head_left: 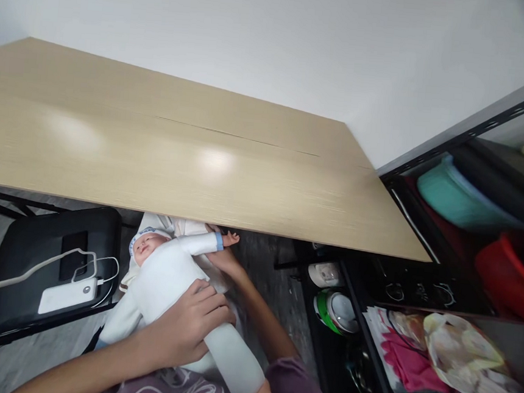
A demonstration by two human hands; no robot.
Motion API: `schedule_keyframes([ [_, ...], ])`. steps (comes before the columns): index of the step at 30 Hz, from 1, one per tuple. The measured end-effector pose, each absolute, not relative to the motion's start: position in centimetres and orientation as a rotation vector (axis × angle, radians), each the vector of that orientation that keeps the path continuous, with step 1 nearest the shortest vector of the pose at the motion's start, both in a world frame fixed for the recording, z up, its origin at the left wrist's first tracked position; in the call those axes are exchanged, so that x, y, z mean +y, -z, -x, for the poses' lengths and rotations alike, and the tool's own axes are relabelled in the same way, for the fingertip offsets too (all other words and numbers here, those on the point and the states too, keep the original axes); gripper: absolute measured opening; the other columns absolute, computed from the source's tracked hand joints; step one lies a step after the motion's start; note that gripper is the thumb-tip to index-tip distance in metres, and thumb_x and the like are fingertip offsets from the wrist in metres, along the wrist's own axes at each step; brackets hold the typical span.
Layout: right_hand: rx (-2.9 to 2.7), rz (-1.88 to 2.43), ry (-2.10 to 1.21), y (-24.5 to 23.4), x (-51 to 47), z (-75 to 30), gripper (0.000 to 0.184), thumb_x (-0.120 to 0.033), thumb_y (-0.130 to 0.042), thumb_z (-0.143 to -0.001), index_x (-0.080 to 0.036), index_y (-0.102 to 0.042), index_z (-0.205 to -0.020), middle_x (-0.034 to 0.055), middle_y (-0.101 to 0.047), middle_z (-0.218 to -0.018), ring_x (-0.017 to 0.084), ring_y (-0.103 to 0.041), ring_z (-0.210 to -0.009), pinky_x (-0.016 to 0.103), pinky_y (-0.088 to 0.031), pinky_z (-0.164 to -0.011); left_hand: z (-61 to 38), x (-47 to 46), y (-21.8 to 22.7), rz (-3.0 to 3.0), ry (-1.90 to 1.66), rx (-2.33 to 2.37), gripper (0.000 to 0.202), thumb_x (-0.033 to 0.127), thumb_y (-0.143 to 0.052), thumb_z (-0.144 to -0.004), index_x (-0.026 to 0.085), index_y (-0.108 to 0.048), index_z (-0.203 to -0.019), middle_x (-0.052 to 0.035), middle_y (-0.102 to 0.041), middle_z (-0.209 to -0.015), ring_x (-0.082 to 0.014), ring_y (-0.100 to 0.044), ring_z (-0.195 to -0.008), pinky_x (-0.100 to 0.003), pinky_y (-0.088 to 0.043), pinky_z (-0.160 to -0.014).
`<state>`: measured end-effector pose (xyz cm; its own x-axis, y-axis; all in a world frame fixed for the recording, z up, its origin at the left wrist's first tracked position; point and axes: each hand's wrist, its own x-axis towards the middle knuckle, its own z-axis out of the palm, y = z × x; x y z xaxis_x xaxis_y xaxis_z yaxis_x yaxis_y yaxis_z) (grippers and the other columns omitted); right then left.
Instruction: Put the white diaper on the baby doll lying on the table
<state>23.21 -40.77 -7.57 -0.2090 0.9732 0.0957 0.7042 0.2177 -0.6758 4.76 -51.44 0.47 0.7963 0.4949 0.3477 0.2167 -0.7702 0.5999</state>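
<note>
A baby doll (170, 277) in a white outfit and a white cap with blue lettering lies on its back across my lap, head away from me. My left hand (189, 321) is wrapped over the doll's hip and upper thigh. Behind the doll's outstretched arm, my right hand (222, 259) is partly hidden by that arm and the table edge, so its fingers are not clear. Pale cloth (164, 221) shows behind the doll's head and beside its body.
A wooden table (201, 160) spans the view just beyond the doll. On the left, a black chair (11, 284) holds a white power bank (68, 296) and cables. At right, shelves carry a teal basin (463, 199), a red basin (512, 276), bags and cloths.
</note>
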Motion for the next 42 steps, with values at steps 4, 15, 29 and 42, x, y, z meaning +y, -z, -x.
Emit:
schedule_keyframes([
  [4, -1.674, 1.684, -0.657, 9.3, -46.3, -27.3, 0.029, -0.039, -0.068, -0.107, -0.022, -0.073, -0.129, 0.0139, -0.079, -0.127, 0.032, -0.076, -0.126, 0.052, -0.062, -0.115, -4.7, -51.5, -0.5, -2.457, -0.641, 0.523, 0.033, 0.005, -0.059, -0.098, 0.021, -0.066, -0.126, -0.0063, -0.074, -0.108, -0.0259, -0.061, -0.097, -0.043, -0.041, -0.094],
  [15, -2.337, 1.408, -0.546, 3.5, -43.9, -24.3, 0.051, -0.025, -0.071, -0.106, -0.022, -0.062, -0.157, 0.0147, -0.069, -0.159, 0.034, -0.061, -0.152, 0.053, -0.048, -0.132, -4.6, -50.5, -1.8, -2.519, -0.453, 0.376, 0.031, 0.026, -0.068, -0.110, 0.022, -0.064, -0.140, -0.0065, -0.079, -0.121, -0.0272, -0.070, -0.112, -0.045, -0.046, -0.113],
  [29, -2.699, 1.153, -0.302, -2.7, -40.8, -19.1, 0.024, -0.031, -0.066, -0.113, -0.016, -0.069, -0.132, 0.0127, -0.074, -0.130, 0.031, -0.068, -0.121, 0.044, -0.056, -0.107, 12.3, -56.6, 10.0, -1.402, -0.758, 1.626, 0.082, 0.070, -0.073, -0.099, 0.027, -0.038, -0.160, -0.0201, -0.055, -0.165, -0.0464, -0.057, -0.157, -0.071, -0.050, -0.128],
  [42, -2.109, 1.545, -0.232, -6.7, -46.2, -31.6, 0.054, -0.023, -0.065, -0.100, -0.033, -0.065, -0.154, 0.0081, -0.080, -0.138, 0.035, -0.076, -0.124, 0.049, -0.064, -0.101, 8.3, -46.1, -3.4, -1.950, -0.559, 1.353, 0.065, 0.049, -0.075, -0.097, 0.025, -0.057, -0.155, -0.0098, -0.079, -0.146, -0.0353, -0.081, -0.124, -0.040, -0.066, -0.101],
])
